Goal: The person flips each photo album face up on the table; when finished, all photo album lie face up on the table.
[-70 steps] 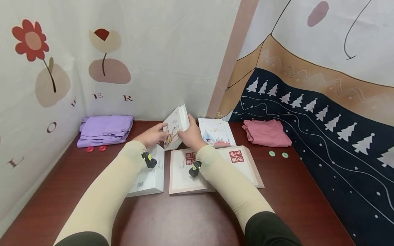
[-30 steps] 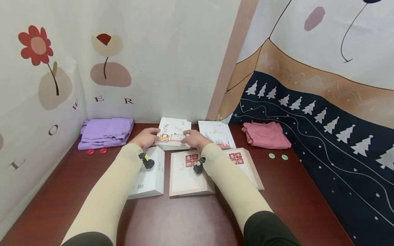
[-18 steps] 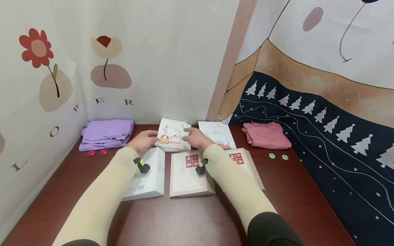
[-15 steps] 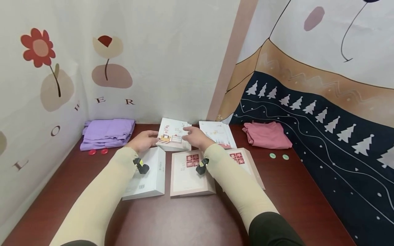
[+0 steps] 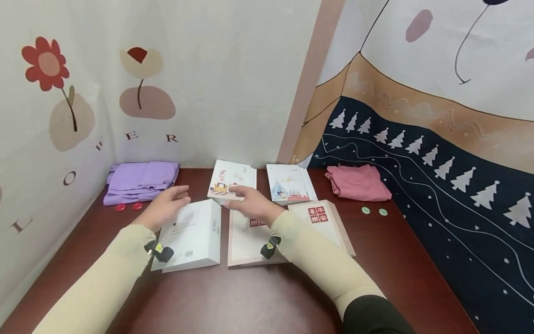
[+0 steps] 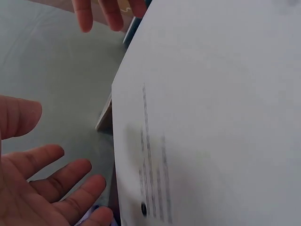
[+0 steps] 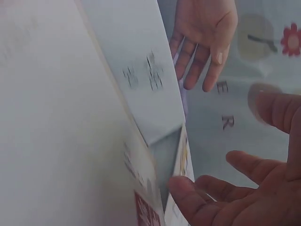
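Note:
My left hand (image 5: 164, 206) hovers over the upper left of a thick white book (image 5: 193, 234) with a barcode, fingers relaxed and holding nothing. In the left wrist view those fingers are spread beside the white cover (image 6: 211, 117). My right hand (image 5: 254, 204) is also loose, above a cream book (image 5: 250, 246) with red square characters, partly covering them. Behind it lies a white illustrated book (image 5: 233, 171), flat at the back; the right fingertips overlap its front edge. In the right wrist view my right hand (image 7: 244, 193) has its fingers apart and nothing between them.
A second cream book (image 5: 323, 232) lies to the right, below a white book with a blue tent picture (image 5: 289, 183). Folded purple cloth (image 5: 142, 181) and red buttons (image 5: 137, 206) sit left; folded pink cloth (image 5: 358, 182) and green buttons (image 5: 365, 210) sit right. Printed curtains border the table.
The illustrated book was held tilted up by both hands, then laid flat at the back and let go. Both hands have drawn back toward the person, the left one also moving left.

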The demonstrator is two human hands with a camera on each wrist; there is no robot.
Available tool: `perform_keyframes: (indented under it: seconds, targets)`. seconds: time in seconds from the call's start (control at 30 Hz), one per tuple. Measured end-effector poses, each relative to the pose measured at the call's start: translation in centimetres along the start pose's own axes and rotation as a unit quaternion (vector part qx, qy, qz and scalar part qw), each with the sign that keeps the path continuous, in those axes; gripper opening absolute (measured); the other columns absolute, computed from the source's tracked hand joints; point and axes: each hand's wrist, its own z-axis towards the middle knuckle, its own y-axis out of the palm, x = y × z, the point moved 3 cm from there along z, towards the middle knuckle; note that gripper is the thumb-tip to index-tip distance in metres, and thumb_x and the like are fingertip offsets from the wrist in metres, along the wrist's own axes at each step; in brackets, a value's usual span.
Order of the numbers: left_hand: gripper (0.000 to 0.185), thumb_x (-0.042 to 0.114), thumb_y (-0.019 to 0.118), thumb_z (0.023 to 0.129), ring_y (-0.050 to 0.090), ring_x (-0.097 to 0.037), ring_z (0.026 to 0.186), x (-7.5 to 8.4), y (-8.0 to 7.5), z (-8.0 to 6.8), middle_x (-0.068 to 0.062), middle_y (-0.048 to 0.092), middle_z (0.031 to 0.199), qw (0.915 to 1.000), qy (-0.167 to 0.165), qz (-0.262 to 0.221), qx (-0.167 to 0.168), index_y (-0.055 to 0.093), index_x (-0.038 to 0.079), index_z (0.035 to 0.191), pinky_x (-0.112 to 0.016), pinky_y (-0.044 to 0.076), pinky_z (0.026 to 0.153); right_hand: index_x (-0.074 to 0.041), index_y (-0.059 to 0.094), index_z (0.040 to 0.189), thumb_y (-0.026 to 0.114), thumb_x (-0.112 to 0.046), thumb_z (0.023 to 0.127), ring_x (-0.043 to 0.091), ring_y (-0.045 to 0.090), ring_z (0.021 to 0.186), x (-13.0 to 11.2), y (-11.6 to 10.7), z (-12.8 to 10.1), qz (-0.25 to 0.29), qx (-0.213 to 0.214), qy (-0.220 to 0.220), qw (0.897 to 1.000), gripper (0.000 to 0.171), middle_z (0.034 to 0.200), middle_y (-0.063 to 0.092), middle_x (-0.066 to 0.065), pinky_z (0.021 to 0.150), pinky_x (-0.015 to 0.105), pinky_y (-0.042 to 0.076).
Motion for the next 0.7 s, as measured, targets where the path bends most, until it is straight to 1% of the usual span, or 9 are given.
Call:
perform_keyframes:
  seconds: [0.07,0.17,0.27,0.33,0.43,0.5,0.57,0.63,0.7]
  targets:
    - [0.062,0.021,0.051,0.111,0.038,-0.053,0.148,-0.4,-0.2,-1.1,-0.036,0.041,0.158,1.0000,0.003,0.003,0.004,0.029,-0.008,0.162,-0.067,0.031,0.120,-0.018,0.051,0.157,0.072,-0.038,0.100,0.033,0.055,0.141,-0.2,0.7,-0.6,-0.002,-0.013,-0.011,1.000,0.064,0.159,0.051,0.015,0.111,0.045,0.050]
    - [0.061,0.019,0.052,0.111,0.041,-0.054,0.145,-1.2,-0.4,-2.6,-0.037,0.043,0.156,0.9999,0.003,0.010,0.008,0.031,-0.008,0.161,-0.068,0.036,0.117,-0.013,0.051,0.157,0.074,-0.035,0.099,0.035,0.054,0.141,-0.6,1.6,-1.3,0.006,-0.029,-0.028,0.999,0.066,0.158,0.051,0.018,0.110,0.044,0.052]
    - [0.061,0.021,0.053,0.110,0.043,-0.056,0.142,-1.9,-0.5,-3.8,-0.037,0.042,0.156,0.9997,-0.003,0.020,0.010,0.032,-0.007,0.160,-0.069,0.039,0.113,-0.010,0.049,0.158,0.075,-0.033,0.097,0.035,0.054,0.142,-0.9,2.4,-2.1,0.011,-0.040,-0.041,0.998,0.070,0.156,0.052,0.021,0.108,0.041,0.053]
    - [0.062,0.020,0.054,0.110,0.043,-0.056,0.141,-2.4,-0.4,-4.5,-0.037,0.040,0.157,0.9997,-0.009,0.020,0.011,0.032,-0.007,0.161,-0.070,0.039,0.113,-0.011,0.047,0.159,0.076,-0.034,0.096,0.034,0.058,0.136,-1.0,3.1,-2.6,0.003,-0.050,-0.041,0.998,0.073,0.153,0.054,0.022,0.103,0.039,0.055]
    - [0.063,0.017,0.054,0.109,0.043,-0.057,0.141,-3.2,-0.5,-5.3,-0.039,0.036,0.158,0.9995,-0.025,0.013,0.011,0.030,-0.008,0.161,-0.069,0.040,0.113,-0.013,0.043,0.161,0.077,-0.034,0.096,0.030,0.056,0.138,-1.2,4.0,-3.3,-0.008,-0.069,-0.044,0.997,0.077,0.153,0.055,0.019,0.108,0.036,0.051]
    - [0.064,0.015,0.054,0.108,0.045,-0.057,0.139,-3.8,-0.6,-5.9,-0.041,0.035,0.157,0.9992,-0.038,0.010,0.009,0.027,-0.010,0.161,-0.067,0.046,0.109,-0.015,0.042,0.162,0.078,-0.034,0.095,0.028,0.056,0.139,-1.4,4.7,-3.8,-0.013,-0.081,-0.043,0.996,0.079,0.153,0.056,0.018,0.110,0.034,0.049]
    - [0.066,0.014,0.055,0.108,0.051,-0.056,0.133,-4.3,-0.6,-6.4,-0.043,0.038,0.153,0.9986,-0.052,0.003,-0.004,0.024,-0.011,0.161,-0.062,0.053,0.104,-0.016,0.040,0.163,0.078,-0.035,0.095,0.026,0.056,0.139,-1.5,5.3,-4.2,-0.011,-0.089,-0.039,0.995,0.080,0.153,0.056,0.019,0.111,0.032,0.048]
    - [0.069,0.012,0.055,0.107,0.059,-0.051,0.125,-4.8,-0.7,-7.0,-0.044,0.042,0.148,0.9976,-0.062,-0.009,-0.029,0.020,-0.010,0.162,-0.057,0.059,0.097,-0.018,0.038,0.164,0.078,-0.035,0.095,0.025,0.060,0.133,-1.5,5.8,-4.4,-0.003,-0.098,-0.031,0.995,0.082,0.149,0.058,0.022,0.105,0.031,0.052]
    - [0.072,0.010,0.056,0.107,0.066,-0.042,0.114,-5.2,-0.6,-7.5,-0.043,0.048,0.141,0.9954,-0.074,-0.030,-0.052,0.016,-0.009,0.163,-0.051,0.062,0.091,-0.019,0.035,0.165,0.077,-0.036,0.095,0.024,0.062,0.128,-1.5,6.2,-4.6,-0.003,-0.101,-0.024,0.995,0.084,0.147,0.059,0.022,0.100,0.030,0.053]
